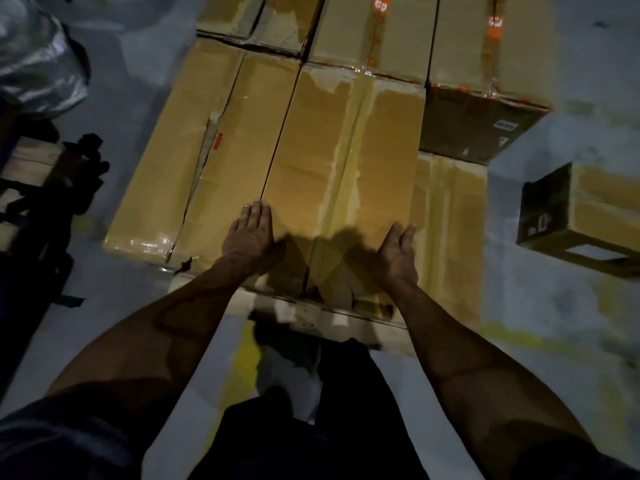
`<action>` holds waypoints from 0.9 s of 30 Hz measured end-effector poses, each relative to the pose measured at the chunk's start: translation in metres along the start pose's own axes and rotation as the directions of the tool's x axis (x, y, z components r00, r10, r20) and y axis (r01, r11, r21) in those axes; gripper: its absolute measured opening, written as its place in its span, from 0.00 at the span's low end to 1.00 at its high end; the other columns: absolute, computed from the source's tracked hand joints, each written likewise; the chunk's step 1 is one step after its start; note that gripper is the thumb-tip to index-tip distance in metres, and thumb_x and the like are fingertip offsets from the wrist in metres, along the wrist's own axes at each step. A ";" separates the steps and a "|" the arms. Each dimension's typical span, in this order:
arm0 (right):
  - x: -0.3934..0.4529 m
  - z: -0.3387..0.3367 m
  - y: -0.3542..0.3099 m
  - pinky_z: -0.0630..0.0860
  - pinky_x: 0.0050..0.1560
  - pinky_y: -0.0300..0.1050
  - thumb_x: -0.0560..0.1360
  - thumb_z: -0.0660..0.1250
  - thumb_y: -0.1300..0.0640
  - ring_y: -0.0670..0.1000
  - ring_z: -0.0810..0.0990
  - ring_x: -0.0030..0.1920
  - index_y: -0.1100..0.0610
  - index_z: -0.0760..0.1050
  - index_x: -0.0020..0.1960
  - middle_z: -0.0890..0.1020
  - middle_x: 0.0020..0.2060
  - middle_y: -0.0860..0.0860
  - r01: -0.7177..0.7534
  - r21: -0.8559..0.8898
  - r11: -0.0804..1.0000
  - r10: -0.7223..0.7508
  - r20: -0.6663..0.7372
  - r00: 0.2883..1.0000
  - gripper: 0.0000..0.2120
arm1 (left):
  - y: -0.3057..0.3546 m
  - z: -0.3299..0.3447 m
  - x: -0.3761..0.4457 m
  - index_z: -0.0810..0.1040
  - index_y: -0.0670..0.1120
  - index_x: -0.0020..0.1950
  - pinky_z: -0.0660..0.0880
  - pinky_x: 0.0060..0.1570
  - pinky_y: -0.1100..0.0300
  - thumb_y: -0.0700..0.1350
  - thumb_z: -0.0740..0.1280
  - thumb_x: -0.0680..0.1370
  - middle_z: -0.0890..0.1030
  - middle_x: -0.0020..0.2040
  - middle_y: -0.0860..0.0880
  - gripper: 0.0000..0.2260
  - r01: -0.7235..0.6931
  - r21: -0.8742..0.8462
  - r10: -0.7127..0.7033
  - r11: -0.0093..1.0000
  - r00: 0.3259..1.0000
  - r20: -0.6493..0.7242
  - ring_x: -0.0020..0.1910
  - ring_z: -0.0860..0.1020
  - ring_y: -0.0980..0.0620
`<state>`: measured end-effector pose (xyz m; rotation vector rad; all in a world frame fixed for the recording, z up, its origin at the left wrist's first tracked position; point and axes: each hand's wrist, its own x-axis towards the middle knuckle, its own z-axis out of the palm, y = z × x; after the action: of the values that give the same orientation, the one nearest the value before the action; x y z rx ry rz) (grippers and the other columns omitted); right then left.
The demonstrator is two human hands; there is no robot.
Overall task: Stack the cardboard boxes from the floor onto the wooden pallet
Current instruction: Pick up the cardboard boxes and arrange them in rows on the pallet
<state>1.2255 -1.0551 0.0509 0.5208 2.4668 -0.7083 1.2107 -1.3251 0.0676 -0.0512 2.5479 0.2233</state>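
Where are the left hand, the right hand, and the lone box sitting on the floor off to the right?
left hand [251, 233]: head view, on the back of the hand.
right hand [398, 249]: head view, on the palm.
lone box [602, 199]: head view, on its lit top face.

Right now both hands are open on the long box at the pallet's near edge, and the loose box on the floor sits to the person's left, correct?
Not quite. The head view shows the loose box on the floor to the person's right, not left. The rest holds: left hand and right hand are open on the long box at the pallet's near edge.
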 end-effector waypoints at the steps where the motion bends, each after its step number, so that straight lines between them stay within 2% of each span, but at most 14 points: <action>1: -0.011 0.006 0.004 0.61 0.73 0.58 0.83 0.60 0.44 0.61 0.50 0.79 0.55 0.40 0.82 0.38 0.81 0.55 0.018 -0.041 0.999 -0.018 0.007 1.000 0.39 | -0.002 0.003 -0.010 0.40 0.43 0.82 0.47 0.78 0.48 0.63 0.60 0.81 0.40 0.82 0.44 0.42 -0.002 -0.003 0.002 1.000 1.000 0.008 0.81 0.41 0.43; 7: -0.061 0.032 0.021 0.57 0.76 0.60 0.80 0.58 0.35 0.61 0.40 0.80 0.58 0.41 0.82 0.37 0.80 0.57 0.114 -0.225 0.968 -0.110 0.031 0.993 0.44 | -0.021 0.026 -0.056 0.41 0.42 0.82 0.47 0.79 0.50 0.61 0.58 0.83 0.40 0.82 0.44 0.39 -0.043 0.025 0.042 0.999 0.999 0.014 0.81 0.42 0.44; 11: -0.075 0.033 0.026 0.55 0.76 0.61 0.76 0.59 0.29 0.62 0.36 0.80 0.58 0.38 0.82 0.35 0.80 0.57 0.168 -0.264 0.950 -0.153 0.077 0.985 0.52 | -0.036 0.037 -0.069 0.42 0.40 0.82 0.47 0.79 0.49 0.63 0.54 0.83 0.41 0.82 0.41 0.39 -0.116 0.083 0.117 0.990 0.993 -0.004 0.81 0.43 0.42; 13: -0.075 0.032 0.027 0.54 0.76 0.61 0.72 0.64 0.28 0.63 0.35 0.79 0.58 0.37 0.81 0.34 0.79 0.57 0.186 -0.292 0.938 -0.162 0.105 0.981 0.56 | -0.044 0.037 -0.070 0.40 0.40 0.81 0.47 0.79 0.50 0.63 0.56 0.82 0.40 0.82 0.40 0.41 -0.159 0.170 0.158 0.973 0.987 0.019 0.81 0.42 0.42; 15: -0.075 0.031 0.027 0.54 0.76 0.62 0.70 0.68 0.29 0.65 0.35 0.79 0.58 0.35 0.81 0.32 0.79 0.59 0.195 -0.331 0.923 -0.161 0.127 0.979 0.61 | -0.045 0.034 -0.072 0.39 0.41 0.81 0.48 0.78 0.52 0.57 0.61 0.82 0.40 0.82 0.41 0.40 -0.168 0.259 0.171 0.951 0.985 0.011 0.81 0.43 0.44; 17: -0.074 0.032 0.027 0.56 0.75 0.61 0.70 0.71 0.32 0.65 0.35 0.79 0.59 0.35 0.81 0.32 0.79 0.59 0.190 -0.367 0.911 -0.155 0.125 0.980 0.60 | -0.042 0.034 -0.073 0.41 0.42 0.82 0.50 0.78 0.54 0.48 0.63 0.82 0.42 0.82 0.43 0.38 -0.149 0.301 0.167 0.942 0.985 -0.033 0.82 0.46 0.45; 19: -0.073 0.034 0.027 0.56 0.76 0.60 0.72 0.71 0.35 0.67 0.37 0.79 0.60 0.36 0.81 0.34 0.79 0.61 0.189 -0.401 0.896 -0.164 0.097 0.982 0.58 | -0.038 0.034 -0.072 0.42 0.43 0.82 0.52 0.78 0.55 0.44 0.65 0.81 0.43 0.83 0.44 0.38 -0.128 0.339 0.159 0.932 0.985 -0.064 0.82 0.48 0.46; 27: -0.072 0.034 0.026 0.57 0.75 0.60 0.75 0.71 0.39 0.68 0.39 0.79 0.59 0.40 0.81 0.37 0.80 0.61 0.201 -0.381 0.902 -0.192 0.062 0.979 0.53 | -0.038 0.028 -0.077 0.45 0.44 0.82 0.57 0.76 0.55 0.42 0.66 0.81 0.47 0.83 0.44 0.37 -0.150 0.353 0.196 0.924 0.976 -0.098 0.81 0.52 0.46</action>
<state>1.3079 -1.0702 0.0577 0.1131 2.5693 -0.2800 1.2935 -1.3591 0.0820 0.3058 2.6864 -0.1671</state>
